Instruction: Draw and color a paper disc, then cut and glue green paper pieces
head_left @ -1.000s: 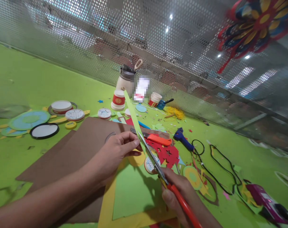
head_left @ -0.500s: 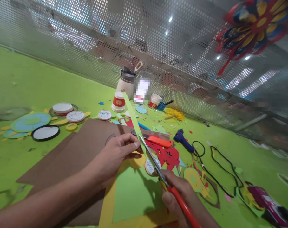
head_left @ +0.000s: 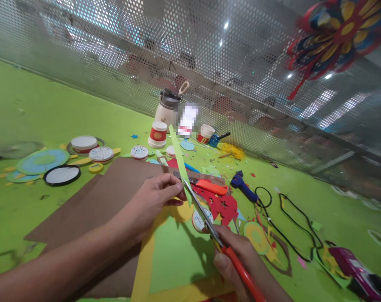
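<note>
A narrow light-green paper strip is pinched between the thumb and fingers of my left hand, its long end pointing up and away. Red-handled scissors are in my right hand, fingers wrapped round the handles. Their blade tips meet the strip right beside my left fingertips; the blades look nearly closed. Below both hands lies a green sheet on a larger yellow sheet. A round lid with a blue pattern sits partly behind the scissor blades.
Brown card lies left. Behind the hands are an orange cutter knife and red star-punched paper. To the right are a blue glue gun with its cord and a purple tool. A jug and paper cups stand at the back.
My left hand has shifted slightly left, and the strip's far end has swung a little right and down. The scissors have stayed almost in place.
</note>
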Demonstrator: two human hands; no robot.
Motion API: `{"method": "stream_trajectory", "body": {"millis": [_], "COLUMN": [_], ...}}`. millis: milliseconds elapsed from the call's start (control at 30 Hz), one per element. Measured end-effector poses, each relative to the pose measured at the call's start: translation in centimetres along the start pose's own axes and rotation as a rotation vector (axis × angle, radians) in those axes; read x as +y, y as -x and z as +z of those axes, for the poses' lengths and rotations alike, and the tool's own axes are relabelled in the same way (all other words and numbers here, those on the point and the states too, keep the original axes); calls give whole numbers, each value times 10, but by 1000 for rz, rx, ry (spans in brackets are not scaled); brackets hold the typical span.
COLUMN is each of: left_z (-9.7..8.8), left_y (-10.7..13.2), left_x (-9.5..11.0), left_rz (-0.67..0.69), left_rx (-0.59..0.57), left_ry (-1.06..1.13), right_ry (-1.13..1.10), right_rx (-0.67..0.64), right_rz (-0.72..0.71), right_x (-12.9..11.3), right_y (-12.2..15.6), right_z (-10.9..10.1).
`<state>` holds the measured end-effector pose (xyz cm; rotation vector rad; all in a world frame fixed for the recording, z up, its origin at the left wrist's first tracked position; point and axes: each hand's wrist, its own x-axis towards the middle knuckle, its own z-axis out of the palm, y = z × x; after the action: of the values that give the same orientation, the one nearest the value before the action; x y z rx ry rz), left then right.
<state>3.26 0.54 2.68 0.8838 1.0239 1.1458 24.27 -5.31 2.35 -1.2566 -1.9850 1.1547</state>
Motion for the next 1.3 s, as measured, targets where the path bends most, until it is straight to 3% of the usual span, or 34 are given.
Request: {"method": "stream_trajectory", "body": {"millis": [333, 933, 1300], "left_z": [3, 5, 4], "left_y": [3, 4, 4], "left_x": [-1, -8, -9], "left_rz": [49, 51, 40], "left_rx": [48, 63, 26], "left_ry": [-55, 75, 75], "right_ry": [27, 3, 15], "right_rx": [39, 44, 53], "right_rz": [-1, -3, -2], "right_x": [7, 8, 9], "right_y": [0, 0, -1], "right_z": [4, 8, 9]}}
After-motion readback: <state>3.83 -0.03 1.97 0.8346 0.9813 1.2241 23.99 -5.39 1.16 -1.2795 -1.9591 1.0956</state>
